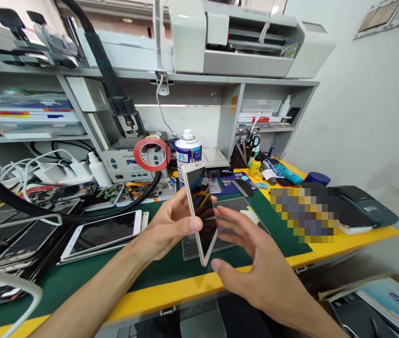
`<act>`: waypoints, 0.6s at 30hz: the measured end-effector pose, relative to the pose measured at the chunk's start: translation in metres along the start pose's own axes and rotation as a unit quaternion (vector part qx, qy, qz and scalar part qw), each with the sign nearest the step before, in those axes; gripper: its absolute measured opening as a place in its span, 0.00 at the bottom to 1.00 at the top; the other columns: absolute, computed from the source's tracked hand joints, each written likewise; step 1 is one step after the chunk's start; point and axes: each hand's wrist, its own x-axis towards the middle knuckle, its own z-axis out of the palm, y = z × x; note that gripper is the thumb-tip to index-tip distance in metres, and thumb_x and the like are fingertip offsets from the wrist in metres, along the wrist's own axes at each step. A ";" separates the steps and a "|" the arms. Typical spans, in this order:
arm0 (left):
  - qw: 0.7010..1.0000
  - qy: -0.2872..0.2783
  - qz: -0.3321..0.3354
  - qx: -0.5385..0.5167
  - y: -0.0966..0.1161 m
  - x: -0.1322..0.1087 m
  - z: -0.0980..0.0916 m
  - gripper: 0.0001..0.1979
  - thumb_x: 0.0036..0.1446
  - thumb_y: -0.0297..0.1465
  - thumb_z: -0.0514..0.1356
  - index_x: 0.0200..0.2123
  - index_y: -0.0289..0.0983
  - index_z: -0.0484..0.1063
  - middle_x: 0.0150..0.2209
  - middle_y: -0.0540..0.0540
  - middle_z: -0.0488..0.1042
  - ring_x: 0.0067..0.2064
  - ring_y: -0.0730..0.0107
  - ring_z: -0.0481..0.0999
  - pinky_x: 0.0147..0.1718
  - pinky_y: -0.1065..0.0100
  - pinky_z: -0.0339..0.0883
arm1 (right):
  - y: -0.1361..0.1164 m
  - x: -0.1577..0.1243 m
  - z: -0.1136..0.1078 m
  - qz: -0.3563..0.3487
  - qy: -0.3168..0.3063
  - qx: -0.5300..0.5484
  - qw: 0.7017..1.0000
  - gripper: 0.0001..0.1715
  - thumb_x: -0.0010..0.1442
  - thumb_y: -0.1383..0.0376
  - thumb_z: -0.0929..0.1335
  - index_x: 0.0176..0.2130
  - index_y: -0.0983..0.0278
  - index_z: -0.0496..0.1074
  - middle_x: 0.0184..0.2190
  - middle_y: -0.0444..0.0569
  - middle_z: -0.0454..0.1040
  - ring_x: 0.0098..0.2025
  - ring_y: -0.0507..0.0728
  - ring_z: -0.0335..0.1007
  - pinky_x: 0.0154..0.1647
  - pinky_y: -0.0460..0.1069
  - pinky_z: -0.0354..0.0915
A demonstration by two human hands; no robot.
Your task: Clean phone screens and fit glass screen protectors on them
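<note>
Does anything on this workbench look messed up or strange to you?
Yes, two spots. At the left, a white cable loops over an untidy pile of dismantled devices. At the right, a pixelated patch looks odd, hiding whatever lies there. The smartphone in the left hand shows no obvious damage.

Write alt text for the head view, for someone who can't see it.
A left hand holds a phone tilted above a green-topped workbench, an open right hand close beside the phone. Behind stands a capped can; a white-framed device lies at left.
</note>
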 end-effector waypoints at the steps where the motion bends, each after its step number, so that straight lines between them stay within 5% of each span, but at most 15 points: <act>1: 1.000 0.000 -0.002 0.007 -0.001 0.001 0.000 0.30 0.54 0.33 0.70 0.60 0.41 0.69 0.62 0.39 0.71 0.62 0.44 0.70 0.59 0.52 0.67 | 0.000 0.000 0.002 -0.004 0.001 -0.004 1.000 0.42 0.55 0.67 0.74 0.65 0.51 0.61 0.65 0.47 0.64 0.62 0.62 0.66 0.60 0.55 0.70; 18: 0.998 -0.011 0.004 0.066 -0.005 0.003 -0.006 0.31 0.54 0.32 0.71 0.61 0.44 0.67 0.64 0.41 0.68 0.64 0.49 0.67 0.61 0.55 0.64 | 0.015 0.003 0.013 -0.050 0.015 -0.061 0.997 0.47 0.55 0.67 0.73 0.67 0.51 0.55 0.64 0.48 0.65 0.61 0.61 0.68 0.61 0.55 0.69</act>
